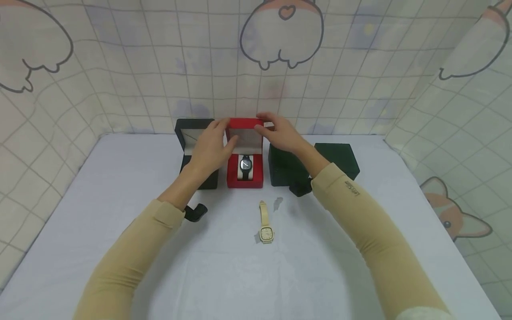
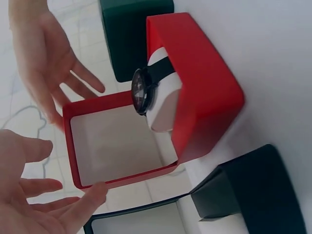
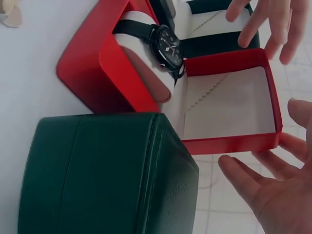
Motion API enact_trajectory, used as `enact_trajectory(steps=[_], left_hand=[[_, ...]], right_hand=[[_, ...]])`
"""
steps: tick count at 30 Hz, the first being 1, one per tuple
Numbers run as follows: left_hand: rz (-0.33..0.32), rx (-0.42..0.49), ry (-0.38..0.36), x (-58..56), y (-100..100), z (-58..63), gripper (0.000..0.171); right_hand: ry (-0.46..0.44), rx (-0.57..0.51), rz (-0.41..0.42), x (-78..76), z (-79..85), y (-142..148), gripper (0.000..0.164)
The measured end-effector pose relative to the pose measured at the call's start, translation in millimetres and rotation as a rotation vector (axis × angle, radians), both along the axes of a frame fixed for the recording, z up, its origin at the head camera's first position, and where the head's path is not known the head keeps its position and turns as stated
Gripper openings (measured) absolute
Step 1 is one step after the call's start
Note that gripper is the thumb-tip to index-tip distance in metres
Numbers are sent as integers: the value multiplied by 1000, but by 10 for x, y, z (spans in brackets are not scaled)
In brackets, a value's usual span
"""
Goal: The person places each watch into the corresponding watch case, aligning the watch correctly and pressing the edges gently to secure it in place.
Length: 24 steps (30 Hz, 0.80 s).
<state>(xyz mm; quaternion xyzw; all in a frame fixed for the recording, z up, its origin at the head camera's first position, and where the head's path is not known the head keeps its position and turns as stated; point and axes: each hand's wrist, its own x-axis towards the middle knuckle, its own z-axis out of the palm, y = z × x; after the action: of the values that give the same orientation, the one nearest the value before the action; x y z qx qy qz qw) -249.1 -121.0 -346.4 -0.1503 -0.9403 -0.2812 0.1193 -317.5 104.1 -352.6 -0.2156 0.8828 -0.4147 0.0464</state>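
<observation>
In the middle of the table stands a red watch box, its lid raised and lined in white. A black-strapped wristwatch is wrapped round the white cushion inside it. My left hand reaches to the lid's left side, fingers spread, one fingertip right at its edge in the left wrist view. At the lid's right corner is my right hand, thumb in front and fingers behind, loosely extended. Neither hand curls round the lid.
Left of the red box, a dark box stands with its lid up, partly hidden by my left arm. Two closed green boxes, one nearer and one farther right, stand to the right. A gold watch lies on the white tabletop in front.
</observation>
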Motion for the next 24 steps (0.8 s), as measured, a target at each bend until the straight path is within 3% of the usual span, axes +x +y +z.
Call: enact_trajectory(steps=[6,18,24], left_hand=[[-25,-6,-58,-64,44,28,63],[-29,16,-53,-133,84,6,52],[-16,10,-89,-151,110,30,56]], right_hand=[[-20,1,-11,-14,2,-60,57],[-73,-63,-29,-43,-27,-82,51],[-101,-88,-34,-10,7,-90,50]])
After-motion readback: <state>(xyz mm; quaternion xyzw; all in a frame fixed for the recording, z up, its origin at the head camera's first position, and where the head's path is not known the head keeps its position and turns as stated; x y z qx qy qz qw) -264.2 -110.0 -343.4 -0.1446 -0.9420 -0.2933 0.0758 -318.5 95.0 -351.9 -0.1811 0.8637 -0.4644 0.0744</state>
